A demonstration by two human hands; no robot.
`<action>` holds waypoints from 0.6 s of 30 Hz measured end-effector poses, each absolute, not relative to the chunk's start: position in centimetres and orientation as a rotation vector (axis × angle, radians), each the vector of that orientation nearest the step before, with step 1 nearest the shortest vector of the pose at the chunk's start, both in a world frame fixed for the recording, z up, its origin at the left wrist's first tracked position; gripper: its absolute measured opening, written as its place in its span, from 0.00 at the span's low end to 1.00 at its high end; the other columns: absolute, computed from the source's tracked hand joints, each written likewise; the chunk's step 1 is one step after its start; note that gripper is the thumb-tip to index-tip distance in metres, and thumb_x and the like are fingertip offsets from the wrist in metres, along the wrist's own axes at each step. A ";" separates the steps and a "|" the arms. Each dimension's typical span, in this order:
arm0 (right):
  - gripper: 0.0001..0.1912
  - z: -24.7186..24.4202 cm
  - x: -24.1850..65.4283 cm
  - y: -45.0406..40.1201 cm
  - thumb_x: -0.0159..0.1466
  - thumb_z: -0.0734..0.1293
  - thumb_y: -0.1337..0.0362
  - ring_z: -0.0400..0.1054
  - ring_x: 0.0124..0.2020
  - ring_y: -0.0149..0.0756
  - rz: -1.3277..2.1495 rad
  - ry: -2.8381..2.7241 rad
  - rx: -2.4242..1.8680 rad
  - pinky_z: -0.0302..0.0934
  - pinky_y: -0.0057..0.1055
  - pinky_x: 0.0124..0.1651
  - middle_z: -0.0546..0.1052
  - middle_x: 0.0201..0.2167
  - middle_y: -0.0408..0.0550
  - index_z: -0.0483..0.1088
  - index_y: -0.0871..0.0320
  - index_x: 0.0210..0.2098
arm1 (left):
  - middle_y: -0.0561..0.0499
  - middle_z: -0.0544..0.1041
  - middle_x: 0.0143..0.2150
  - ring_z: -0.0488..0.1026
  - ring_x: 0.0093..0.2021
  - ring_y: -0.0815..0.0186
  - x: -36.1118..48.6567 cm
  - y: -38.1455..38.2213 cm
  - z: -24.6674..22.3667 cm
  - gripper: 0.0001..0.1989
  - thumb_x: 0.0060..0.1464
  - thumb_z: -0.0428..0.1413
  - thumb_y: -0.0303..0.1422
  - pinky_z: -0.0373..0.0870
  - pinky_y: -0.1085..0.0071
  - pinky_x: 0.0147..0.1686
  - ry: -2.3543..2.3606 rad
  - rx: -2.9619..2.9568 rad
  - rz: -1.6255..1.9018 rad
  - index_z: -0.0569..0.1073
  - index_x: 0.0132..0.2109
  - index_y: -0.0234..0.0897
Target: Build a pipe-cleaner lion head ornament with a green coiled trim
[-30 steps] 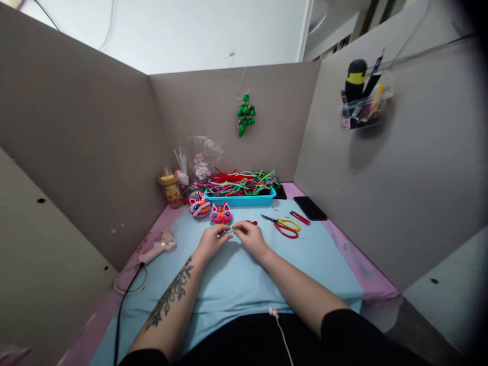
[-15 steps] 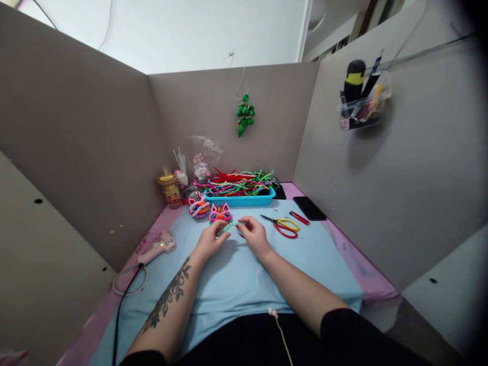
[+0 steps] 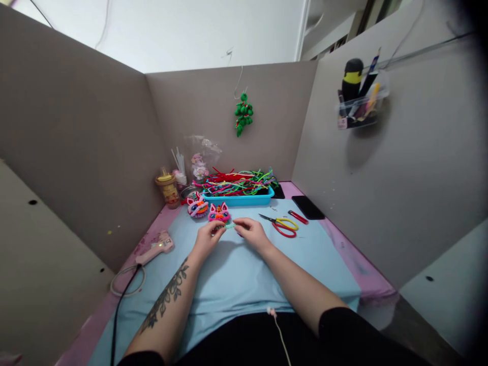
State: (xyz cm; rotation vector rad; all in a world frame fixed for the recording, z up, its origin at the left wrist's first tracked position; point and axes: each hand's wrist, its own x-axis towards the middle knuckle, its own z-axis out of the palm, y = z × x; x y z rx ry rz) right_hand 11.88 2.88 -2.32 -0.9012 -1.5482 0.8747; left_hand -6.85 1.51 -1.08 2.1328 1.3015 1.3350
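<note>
Between my two hands is a short mint-green pipe cleaner, seen only in the gap between the fingertips. My left hand pinches its left end, and my right hand pinches the right end. Just beyond the left fingers sits a pink fuzzy animal head with pointed ears, its lower part hidden by the hand. A second such head, with orange and purple parts, lies farther left. Yellow-and-red-handled scissors rest open-bladed to the right of my right hand.
A blue tray heaped with colourful pipe cleaners stands at the back. A red cutter and a black phone lie at right. At left are a pink glue gun with its cord and a lidded cup. Grey panels enclose the table.
My hands have come slightly closer together, and less of the mint-green pipe cleaner shows between them. The whole view has shifted a little.
</note>
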 end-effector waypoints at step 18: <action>0.16 -2.0 17.7 6.3 0.48 0.69 0.53 0.61 0.23 0.29 1.007 -1.170 -1.117 0.57 0.27 0.29 0.69 0.21 0.41 0.67 0.60 0.26 | 0.42 0.76 0.44 0.72 0.44 0.57 -3.8 1.5 -2.9 0.17 0.51 0.55 0.31 0.69 0.62 0.43 1.510 2.235 1.026 0.70 0.49 0.35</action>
